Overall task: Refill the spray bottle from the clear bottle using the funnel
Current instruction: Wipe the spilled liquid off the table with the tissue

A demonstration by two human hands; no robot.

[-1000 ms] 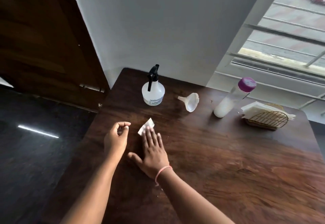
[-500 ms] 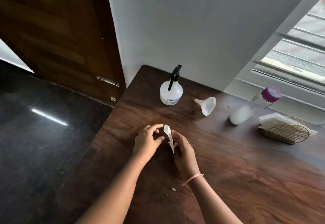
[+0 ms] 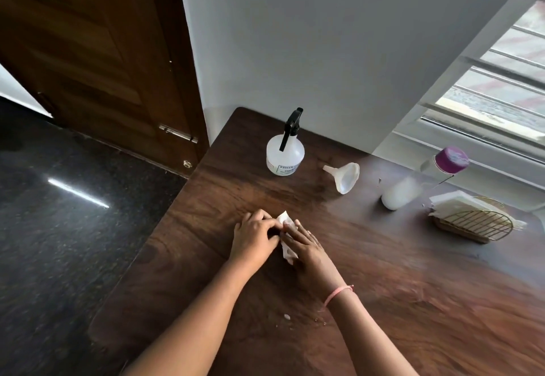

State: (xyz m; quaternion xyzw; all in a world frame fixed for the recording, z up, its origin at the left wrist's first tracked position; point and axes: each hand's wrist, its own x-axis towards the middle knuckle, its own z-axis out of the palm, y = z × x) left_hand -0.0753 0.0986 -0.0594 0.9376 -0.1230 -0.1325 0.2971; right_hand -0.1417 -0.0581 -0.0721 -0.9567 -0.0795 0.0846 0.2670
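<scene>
The white spray bottle (image 3: 285, 153) with a black trigger head stands at the table's far left corner. A white funnel (image 3: 346, 176) lies on its side to its right. Further right stands the clear bottle (image 3: 424, 182) with a purple cap. Nearer to me, both hands meet over a small white tissue (image 3: 286, 235) on the wooden table (image 3: 413, 287). My left hand (image 3: 255, 237) pinches the tissue's upper end. My right hand (image 3: 309, 250) holds its lower part, and the tissue is partly hidden between them.
A gold wire basket (image 3: 474, 225) with white napkins sits at the right, near the window. A few white crumbs (image 3: 286, 316) lie on the table close to my forearms. The table's left edge drops to a dark floor; a wooden door stands behind.
The tissue lay flat under my right palm; now both hands have lifted and gathered it between them. My left hand moved in and took hold. The view has swung left.
</scene>
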